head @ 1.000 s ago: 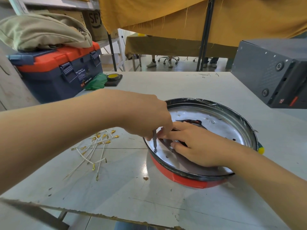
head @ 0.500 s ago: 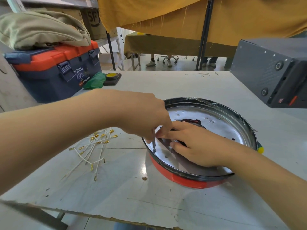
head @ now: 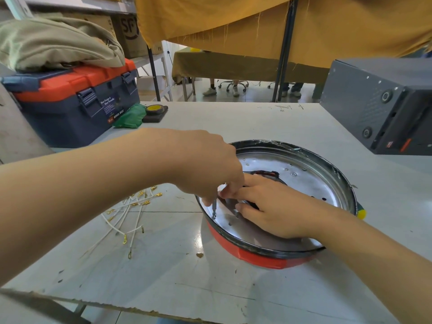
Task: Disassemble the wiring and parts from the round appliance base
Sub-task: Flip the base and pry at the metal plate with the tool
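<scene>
A round red appliance base (head: 264, 258) sits on the table (head: 233, 288). Left hand (head: 205, 169) fingers pinch a thin screwdriver (head: 214, 208) upright inside it. Right hand (head: 278, 209) fingers lie flat beside them. Loose white wires (head: 126, 216) lie left of the fingers; a toolbox (head: 74, 99) stands beyond.

Items counted on the table (head: 233, 288): one round appliance base (head: 304, 183); one loose bundle of white wires (head: 126, 218), individual count not determinable; one toolbox (head: 70, 101); one roll of yellow tape (head: 154, 109); one grey equipment case (head: 378, 104); two hands, left hand (head: 205, 169) and right hand (head: 275, 206).
</scene>
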### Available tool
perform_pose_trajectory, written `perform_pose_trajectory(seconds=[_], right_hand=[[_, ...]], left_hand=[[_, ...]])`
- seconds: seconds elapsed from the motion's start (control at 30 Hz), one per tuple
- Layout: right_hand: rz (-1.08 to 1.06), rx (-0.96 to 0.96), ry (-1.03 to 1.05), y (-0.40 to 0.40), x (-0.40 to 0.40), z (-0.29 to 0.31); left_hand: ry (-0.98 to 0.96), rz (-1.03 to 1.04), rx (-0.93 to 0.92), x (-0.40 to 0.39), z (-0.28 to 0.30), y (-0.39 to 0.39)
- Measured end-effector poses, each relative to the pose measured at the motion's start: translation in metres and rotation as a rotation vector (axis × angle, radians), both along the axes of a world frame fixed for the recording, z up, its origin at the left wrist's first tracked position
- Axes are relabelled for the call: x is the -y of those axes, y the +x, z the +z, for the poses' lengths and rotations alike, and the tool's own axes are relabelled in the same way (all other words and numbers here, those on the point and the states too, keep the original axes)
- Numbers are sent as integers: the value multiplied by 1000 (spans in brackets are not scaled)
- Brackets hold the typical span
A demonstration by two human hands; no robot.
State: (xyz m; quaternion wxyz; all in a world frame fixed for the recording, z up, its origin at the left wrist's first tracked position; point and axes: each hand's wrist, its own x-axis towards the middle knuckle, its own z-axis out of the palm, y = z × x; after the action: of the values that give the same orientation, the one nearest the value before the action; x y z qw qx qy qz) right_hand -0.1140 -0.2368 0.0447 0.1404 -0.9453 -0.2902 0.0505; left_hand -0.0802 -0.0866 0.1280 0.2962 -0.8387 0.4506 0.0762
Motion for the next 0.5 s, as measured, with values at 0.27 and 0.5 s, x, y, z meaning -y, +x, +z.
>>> perform_pose_trajectory(seconds=[0.27, 0.5], right_hand=[[-18, -13, -33, 0, 0, -1], [6, 1, -6, 0, 0, -1]], left_hand=[[42, 24, 134, 4, -5, 4], [2, -1, -21, 0, 2, -1]])
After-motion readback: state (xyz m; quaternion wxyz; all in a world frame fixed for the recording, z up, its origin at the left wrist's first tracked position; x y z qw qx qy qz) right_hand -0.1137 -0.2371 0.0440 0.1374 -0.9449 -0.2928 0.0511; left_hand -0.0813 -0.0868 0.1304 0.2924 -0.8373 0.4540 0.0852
